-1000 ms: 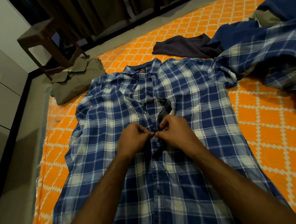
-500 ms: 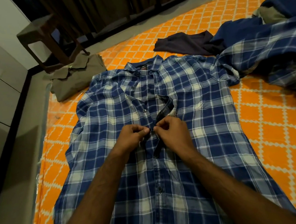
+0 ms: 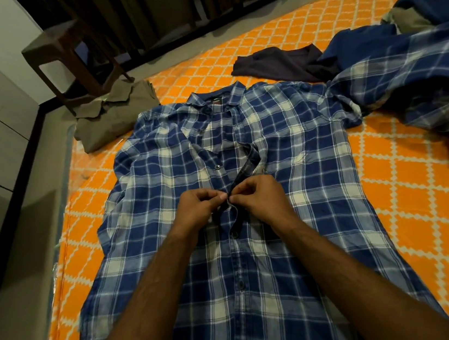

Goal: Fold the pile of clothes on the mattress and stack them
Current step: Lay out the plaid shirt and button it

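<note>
Head view: we're seeing one blue plaid shirt [image 3: 312, 175] lying face up, spread flat on the orange patterned mattress [image 3: 410, 202], collar pointing away from us, hem toward us. Both hands are working at the shirt's front placket, mid-chest. Left hand [image 3: 197, 210] is pinching the left edge of the placket between thumb and curled fingers. Right hand [image 3: 261, 199] is pinching the opposite edge, fingers curled tight. The two hands are nearly touching at the fingertips, fabric bunched between them. We can't tell whether a button is sitting inside the pinch. Below the hands the placket is lying closed, and we're counting two dark buttons [image 3: 241, 284] showing there. Above the hands the front is gaping open, with one more button [image 3: 217, 166] showing on the left edge.

Other clothes we're counting: one olive folded garment [image 3: 113, 118] lying at the far left corner of the mattress, apart from the shirt. One dark garment [image 3: 278, 65] lying flat beyond the collar. One loose pile [image 3: 419, 78] at far right with a second blue plaid piece, something navy and something olive in it; exact count inside it we can't tell. The spread shirt's right sleeve is reaching up to that pile.

One brown stool [image 3: 71, 58] is standing on the floor just beyond the olive garment. Dark curtains [image 3: 167, 3] are hanging behind it.
</note>
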`<action>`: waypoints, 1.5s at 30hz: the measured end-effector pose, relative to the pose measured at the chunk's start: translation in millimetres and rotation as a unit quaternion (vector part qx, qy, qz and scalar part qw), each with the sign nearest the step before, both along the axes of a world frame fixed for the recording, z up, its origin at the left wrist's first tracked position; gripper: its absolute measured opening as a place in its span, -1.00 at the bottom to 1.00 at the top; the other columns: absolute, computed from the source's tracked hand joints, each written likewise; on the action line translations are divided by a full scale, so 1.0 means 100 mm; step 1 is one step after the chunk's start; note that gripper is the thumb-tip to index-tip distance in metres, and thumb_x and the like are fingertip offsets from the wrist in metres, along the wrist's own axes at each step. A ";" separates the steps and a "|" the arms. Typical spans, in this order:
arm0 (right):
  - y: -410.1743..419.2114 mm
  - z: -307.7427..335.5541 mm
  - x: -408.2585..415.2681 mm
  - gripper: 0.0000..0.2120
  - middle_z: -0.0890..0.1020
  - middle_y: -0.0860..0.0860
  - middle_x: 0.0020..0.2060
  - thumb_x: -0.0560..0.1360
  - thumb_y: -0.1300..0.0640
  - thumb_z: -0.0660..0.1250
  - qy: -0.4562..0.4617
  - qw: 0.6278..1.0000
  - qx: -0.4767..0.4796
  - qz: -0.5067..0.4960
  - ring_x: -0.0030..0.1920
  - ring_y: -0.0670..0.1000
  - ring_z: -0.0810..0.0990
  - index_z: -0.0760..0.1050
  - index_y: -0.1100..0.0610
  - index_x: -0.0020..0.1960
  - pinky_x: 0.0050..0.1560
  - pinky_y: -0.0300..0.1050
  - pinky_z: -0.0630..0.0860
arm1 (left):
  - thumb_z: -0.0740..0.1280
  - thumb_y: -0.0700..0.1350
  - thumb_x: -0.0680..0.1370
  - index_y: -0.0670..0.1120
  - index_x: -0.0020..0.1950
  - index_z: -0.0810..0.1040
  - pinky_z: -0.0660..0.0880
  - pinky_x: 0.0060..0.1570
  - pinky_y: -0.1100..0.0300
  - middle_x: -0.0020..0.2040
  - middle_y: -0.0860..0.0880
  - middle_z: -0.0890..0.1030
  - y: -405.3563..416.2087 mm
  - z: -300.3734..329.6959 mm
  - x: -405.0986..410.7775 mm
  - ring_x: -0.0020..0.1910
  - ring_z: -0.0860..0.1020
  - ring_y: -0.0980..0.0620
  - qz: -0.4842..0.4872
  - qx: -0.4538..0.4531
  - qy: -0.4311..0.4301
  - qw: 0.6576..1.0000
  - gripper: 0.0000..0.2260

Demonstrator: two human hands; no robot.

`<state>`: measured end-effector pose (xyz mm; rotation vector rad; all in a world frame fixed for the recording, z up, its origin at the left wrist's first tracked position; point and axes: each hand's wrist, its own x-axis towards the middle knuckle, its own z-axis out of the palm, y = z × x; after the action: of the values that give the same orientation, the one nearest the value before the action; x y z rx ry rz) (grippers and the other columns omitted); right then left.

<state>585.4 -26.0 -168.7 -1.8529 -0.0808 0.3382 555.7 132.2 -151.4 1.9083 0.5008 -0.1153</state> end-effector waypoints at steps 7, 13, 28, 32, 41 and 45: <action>0.11 -0.09 -0.10 -0.91 0.69 -0.14 -0.25 0.44 0.01 0.53 -0.066 0.995 -0.037 -0.061 -0.21 -0.17 0.67 0.64 -0.03 -0.12 -0.13 -0.03 0.68 | 0.48 -0.07 0.52 -0.14 -0.03 0.72 0.50 -0.18 0.33 -0.22 0.04 0.72 0.00 -0.04 -0.04 -0.24 0.64 0.23 0.006 -0.023 -0.020 1.000 -0.85; 0.12 -0.10 -0.11 -0.90 0.67 -0.15 -0.23 0.46 0.00 0.51 -0.084 0.993 -0.058 -0.058 -0.20 -0.17 0.65 0.62 -0.03 -0.08 -0.14 -0.02 0.67 | 0.49 -0.18 0.51 -0.14 -0.07 0.71 0.60 0.04 0.17 -0.14 -0.04 0.73 -0.03 -0.14 -0.05 -0.08 0.70 0.07 0.010 0.014 -0.068 0.998 -0.95; -0.07 0.16 0.08 -0.89 0.71 0.02 -0.23 0.64 0.21 0.25 0.025 1.000 0.004 0.017 -0.26 -0.08 0.67 0.55 0.10 0.03 -0.17 -0.05 0.65 | 0.36 -0.11 0.61 -0.04 0.03 0.53 0.53 -0.25 0.18 -0.13 -0.01 0.64 -0.04 -0.11 0.01 -0.15 0.64 0.01 0.035 0.150 -0.095 0.983 -0.96; -0.15 0.39 0.47 -0.84 0.64 -0.02 -0.23 0.62 -0.01 0.31 -0.084 0.993 -0.080 -0.014 -0.23 -0.05 0.64 0.51 0.09 0.02 -0.20 -0.05 0.60 | 0.31 -0.13 0.64 -0.09 0.07 0.55 0.50 -0.16 0.31 -0.06 0.04 0.60 0.12 0.05 0.38 -0.10 0.59 0.13 0.009 0.236 -0.147 0.960 -0.94; 0.07 0.12 0.85 -0.62 0.62 0.07 0.03 0.48 -0.09 0.39 -0.084 0.949 -0.300 0.039 0.00 0.15 0.62 0.39 0.10 0.15 -0.06 0.01 0.54 | 0.45 -0.01 0.54 -0.07 -0.09 0.54 0.49 -0.25 0.27 -0.21 0.05 0.59 0.06 -0.32 0.76 -0.23 0.56 0.16 -0.011 0.314 -0.180 0.932 -0.83; -0.01 -0.02 0.81 -0.82 0.60 -0.08 -0.17 0.52 -0.01 0.33 -0.092 0.971 -0.222 -0.005 -0.13 0.05 0.61 0.39 -0.03 0.06 -0.10 0.02 0.55 | 0.55 -0.06 0.46 -0.05 -0.06 0.59 0.45 -0.29 0.44 -0.22 0.07 0.61 0.09 -0.31 0.77 -0.23 0.56 0.25 -0.013 0.262 -0.165 0.951 -0.82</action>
<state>666.5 -27.2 -170.5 -2.3260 -0.1312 0.1842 633.0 141.6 -182.9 2.3918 0.2923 0.3494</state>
